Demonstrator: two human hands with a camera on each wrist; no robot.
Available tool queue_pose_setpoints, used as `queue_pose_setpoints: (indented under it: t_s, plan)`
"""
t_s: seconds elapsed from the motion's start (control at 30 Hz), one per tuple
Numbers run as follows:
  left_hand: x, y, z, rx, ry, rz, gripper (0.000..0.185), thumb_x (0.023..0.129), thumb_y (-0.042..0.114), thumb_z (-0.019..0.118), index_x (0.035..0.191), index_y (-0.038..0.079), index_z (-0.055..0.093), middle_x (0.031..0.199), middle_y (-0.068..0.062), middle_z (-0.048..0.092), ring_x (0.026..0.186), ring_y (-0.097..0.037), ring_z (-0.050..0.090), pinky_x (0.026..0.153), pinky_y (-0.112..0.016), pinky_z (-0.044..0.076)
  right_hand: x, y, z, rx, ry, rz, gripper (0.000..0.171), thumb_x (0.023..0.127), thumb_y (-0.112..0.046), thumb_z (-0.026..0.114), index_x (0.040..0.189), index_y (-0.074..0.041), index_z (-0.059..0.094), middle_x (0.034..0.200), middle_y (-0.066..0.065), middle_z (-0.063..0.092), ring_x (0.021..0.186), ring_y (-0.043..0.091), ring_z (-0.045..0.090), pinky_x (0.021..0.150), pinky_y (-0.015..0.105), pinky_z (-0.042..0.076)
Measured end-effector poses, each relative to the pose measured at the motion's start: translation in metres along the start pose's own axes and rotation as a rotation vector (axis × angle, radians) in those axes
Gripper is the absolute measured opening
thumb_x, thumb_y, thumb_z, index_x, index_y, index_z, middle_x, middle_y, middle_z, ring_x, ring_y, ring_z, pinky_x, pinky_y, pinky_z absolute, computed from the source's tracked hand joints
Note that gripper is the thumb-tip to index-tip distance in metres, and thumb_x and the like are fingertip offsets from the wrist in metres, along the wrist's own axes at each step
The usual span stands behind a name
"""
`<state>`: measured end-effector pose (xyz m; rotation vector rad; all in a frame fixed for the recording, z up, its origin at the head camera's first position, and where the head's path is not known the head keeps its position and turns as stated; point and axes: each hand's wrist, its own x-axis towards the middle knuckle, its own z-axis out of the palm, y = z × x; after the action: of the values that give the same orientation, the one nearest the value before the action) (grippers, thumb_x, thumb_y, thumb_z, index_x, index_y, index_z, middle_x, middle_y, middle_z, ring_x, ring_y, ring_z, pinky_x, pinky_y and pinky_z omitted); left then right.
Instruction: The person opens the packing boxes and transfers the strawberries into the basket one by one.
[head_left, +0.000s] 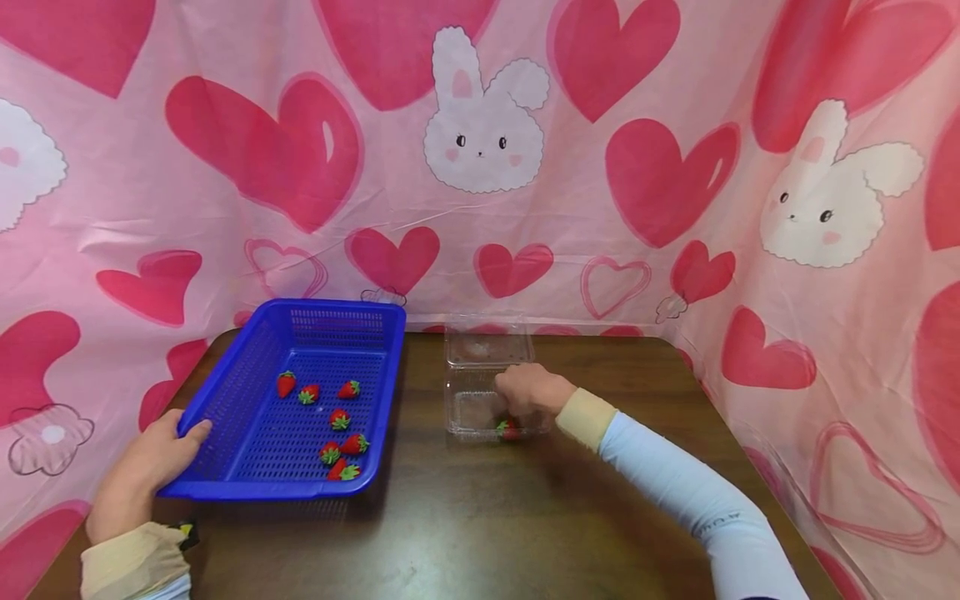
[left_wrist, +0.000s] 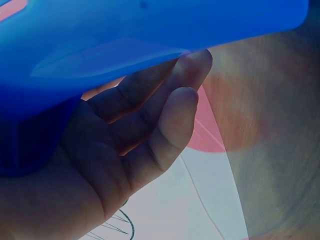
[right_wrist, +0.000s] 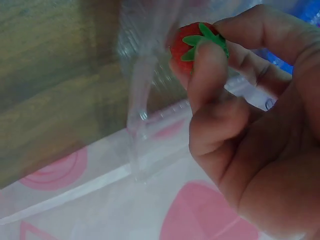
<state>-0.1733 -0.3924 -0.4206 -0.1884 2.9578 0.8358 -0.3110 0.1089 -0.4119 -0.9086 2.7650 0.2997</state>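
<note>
On worktop, L hand grips near corner of blue basket w/ 7 strawberries. R hand pinches a strawberry over clear clamshell box, right of basket.

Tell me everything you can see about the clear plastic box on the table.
The box is a clear thin-plastic clamshell with a hinged lid, lying open on the brown table, to the right of the blue basket. Its lid lies flat behind the tray, toward the pink backdrop. The walls look ribbed and glossy. The right hand reaches into the front tray and pinches one small red strawberry with a green cap there. No other contents are visible in it.
</note>
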Motion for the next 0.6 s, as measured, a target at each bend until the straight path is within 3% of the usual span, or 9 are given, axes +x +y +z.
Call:
queue_pose_setpoints:
  t_s: [0.13,0.3,0.4,0.6]
  plan:
    - [-0.001,0.001,0.0,-0.002,-0.003,-0.001,0.05,0.103,0.029,0.039,0.118,-0.02,0.038,0.088,-0.029,0.059,0.078,-0.036,0.06,0.065,-0.036,0.044,-0.003,0.003,-0.007,0.026,0.013,-0.017,0.012,0.075,-0.012,0.075,0.072,-0.018,0.065,0.066,-0.005,0.058,0.061,0.015,0.049,0.055,0.035,0.048]
    - [-0.003,0.002,0.0,-0.006,0.001,0.003,0.05,0.103,0.028,0.039,0.118,-0.02,0.038,0.088,-0.029,0.059,0.077,-0.036,0.06,0.065,-0.036,0.044,-0.006,0.005,-0.022,0.06,0.041,-0.068,0.01,0.075,-0.009,0.075,0.075,-0.013,0.066,0.061,-0.006,0.048,0.058,0.013,0.039,0.05,0.029,0.037]
    - [-0.002,0.002,0.0,-0.005,-0.003,-0.001,0.051,0.103,0.028,0.039,0.119,-0.02,0.038,0.087,-0.028,0.059,0.077,-0.035,0.06,0.065,-0.035,0.044,-0.008,0.006,-0.035,0.068,0.086,-0.094,0.014,0.082,-0.003,0.065,0.072,-0.013,0.061,0.061,-0.007,0.043,0.058,0.011,0.037,0.05,0.027,0.033]
    - [-0.002,0.002,0.0,-0.005,-0.004,0.003,0.05,0.104,0.028,0.039,0.118,-0.02,0.038,0.087,-0.027,0.059,0.077,-0.034,0.06,0.065,-0.035,0.044,-0.007,0.001,-0.07,0.055,0.137,-0.164,0.011,0.08,-0.006,0.071,0.077,-0.01,0.061,0.063,-0.005,0.043,0.061,0.013,0.039,0.052,0.027,0.032]
